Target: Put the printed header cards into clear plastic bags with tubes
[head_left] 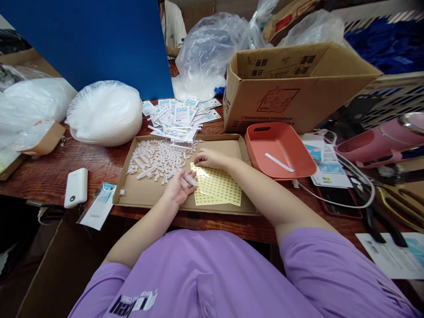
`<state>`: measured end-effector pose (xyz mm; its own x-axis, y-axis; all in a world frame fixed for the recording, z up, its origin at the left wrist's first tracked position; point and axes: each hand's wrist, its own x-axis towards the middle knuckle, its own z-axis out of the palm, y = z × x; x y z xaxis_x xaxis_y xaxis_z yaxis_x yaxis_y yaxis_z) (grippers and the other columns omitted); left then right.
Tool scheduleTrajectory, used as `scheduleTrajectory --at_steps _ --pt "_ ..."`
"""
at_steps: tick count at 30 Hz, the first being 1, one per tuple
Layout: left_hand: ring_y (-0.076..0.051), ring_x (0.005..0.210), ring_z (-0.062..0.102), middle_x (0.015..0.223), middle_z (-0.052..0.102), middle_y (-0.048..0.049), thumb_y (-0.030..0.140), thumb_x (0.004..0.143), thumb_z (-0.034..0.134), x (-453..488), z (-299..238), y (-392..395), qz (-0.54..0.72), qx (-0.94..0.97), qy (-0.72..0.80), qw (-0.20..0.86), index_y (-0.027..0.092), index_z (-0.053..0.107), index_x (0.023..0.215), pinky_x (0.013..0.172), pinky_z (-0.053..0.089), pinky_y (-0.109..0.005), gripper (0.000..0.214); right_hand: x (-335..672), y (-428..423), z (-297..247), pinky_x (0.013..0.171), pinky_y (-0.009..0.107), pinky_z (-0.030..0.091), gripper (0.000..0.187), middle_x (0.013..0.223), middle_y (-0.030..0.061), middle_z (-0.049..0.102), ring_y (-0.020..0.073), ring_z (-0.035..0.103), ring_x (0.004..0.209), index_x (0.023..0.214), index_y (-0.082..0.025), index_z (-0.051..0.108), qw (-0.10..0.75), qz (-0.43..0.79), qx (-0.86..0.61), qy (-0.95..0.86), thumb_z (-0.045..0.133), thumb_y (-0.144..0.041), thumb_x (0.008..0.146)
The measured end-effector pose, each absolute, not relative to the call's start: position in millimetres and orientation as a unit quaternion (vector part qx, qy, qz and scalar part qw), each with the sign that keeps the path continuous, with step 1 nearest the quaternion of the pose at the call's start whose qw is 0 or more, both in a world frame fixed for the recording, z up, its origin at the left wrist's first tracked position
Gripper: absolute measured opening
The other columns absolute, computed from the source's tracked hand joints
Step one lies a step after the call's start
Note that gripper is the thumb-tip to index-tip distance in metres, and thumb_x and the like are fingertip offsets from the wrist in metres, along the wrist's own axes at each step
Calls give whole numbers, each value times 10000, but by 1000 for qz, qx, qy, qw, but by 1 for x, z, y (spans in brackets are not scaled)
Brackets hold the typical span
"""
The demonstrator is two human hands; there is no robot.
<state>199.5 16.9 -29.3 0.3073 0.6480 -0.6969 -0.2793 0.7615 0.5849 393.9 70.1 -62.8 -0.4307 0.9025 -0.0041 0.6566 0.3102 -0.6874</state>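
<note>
Cardboard tray (139,194), shallow, centre of the tabletop (49,174); all places reckoned from it.

- Left hand (179,187): over the tray's middle, palm up, fingers curled round a few clear plastic tubes (189,179).
- Right hand (207,157): inside the tray, fingers together and pressed flat on the yellow sticker sheet (217,187); best practice, judged: pin the sheet firmly and lift one sticker cleanly by its edge.
- Loose tube pile (159,160): in the tray's left half.
- Red basin (281,139): just right of the tray; holds one white strip (278,162).
- Brown carton (291,88): behind the tray, right; contents hidden.
- Printed packets (180,115): heaped behind the tray.
- White bagged bowl (106,112): behind, left.
</note>
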Motion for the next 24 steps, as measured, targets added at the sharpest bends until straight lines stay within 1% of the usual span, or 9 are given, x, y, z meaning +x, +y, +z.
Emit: scheduleTrajectory --at_steps 3,7,12,16,19,24 --pt "-153 805 656 1152 651 -128 297 887 447 198 -33 17 296 177 512 787 119 607 1054 601 528 -258 292 392 71 -61 712 235 430 155 961 68 632 152 575 820 913 -175 709 183 322 -497 -784 610 -178 794" --pt "-174 854 654 1202 633 -139 298 877 447 197 -35 18 293 174 508 791 121 614 1069 624 531 -278 310 389 72 -58 651 221 408 151 877 44 671 139 573 755 888 -161 696 158 339 -517 -770 581 -176 791" --pt "-174 892 647 1262 601 -133 279 858 473 196 -35 19 288 171 503 797 121 627 1001 614 519 -263 263 386 77 -54 580 218 378 130 766 8 670 123 551 655 832 -159 673 118 363 -542 -749 575 -212 765" --pt "-179 900 648 1228 618 -132 292 861 472 196 -35 20 285 170 498 801 130 632 977 624 518 -276 255 382 78 -48 569 223 345 92 732 -5 655 121 529 639 764 -173 648 98 360 -544 -752 566 -211 748" --pt "-168 879 649 1220 621 -128 304 875 456 195 -35 21 281 170 494 805 131 631 970 627 513 -278 264 378 75 -44 573 237 320 63 735 7 638 125 498 637 721 -174 622 96 334 -552 -758 563 -189 737" --pt "-165 867 643 1181 638 -127 315 889 433 195 -33 22 278 159 491 810 127 632 977 660 504 -285 288 377 68 -40 616 248 337 112 748 28 622 143 507 674 706 -167 604 106 307 -571 -754 548 -226 783"
